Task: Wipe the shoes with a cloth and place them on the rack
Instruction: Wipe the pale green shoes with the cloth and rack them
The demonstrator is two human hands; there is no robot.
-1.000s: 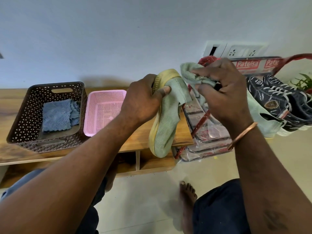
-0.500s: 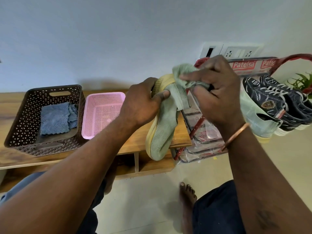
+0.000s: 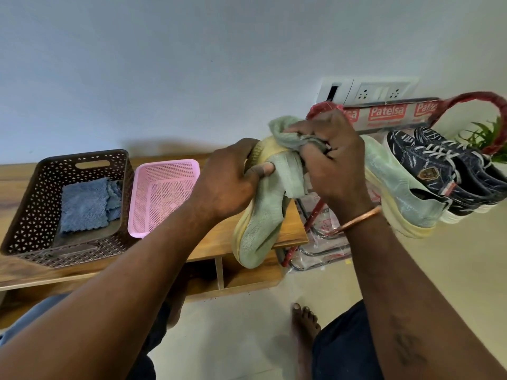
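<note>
Wiping step: the left hand (image 3: 230,182) grips the shoe (image 3: 260,229) at its heel; the right hand (image 3: 332,163) clutches the cloth (image 3: 285,133) against its sole. Next, probably onto the rack (image 3: 389,113) beside its mate (image 3: 397,193).

Wooden bench (image 3: 16,272) with brown basket (image 3: 68,253) and pink basket (image 3: 164,164) side by side; red rack (image 3: 386,112) with shoes (image 3: 436,171).

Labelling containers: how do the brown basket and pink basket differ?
The brown basket is larger than the pink basket. The brown basket holds a blue cloth; the pink basket looks empty. Brown has triangular holes, pink a fine grid. Both are open-topped, perforated, side by side on the wooden bench.
</note>
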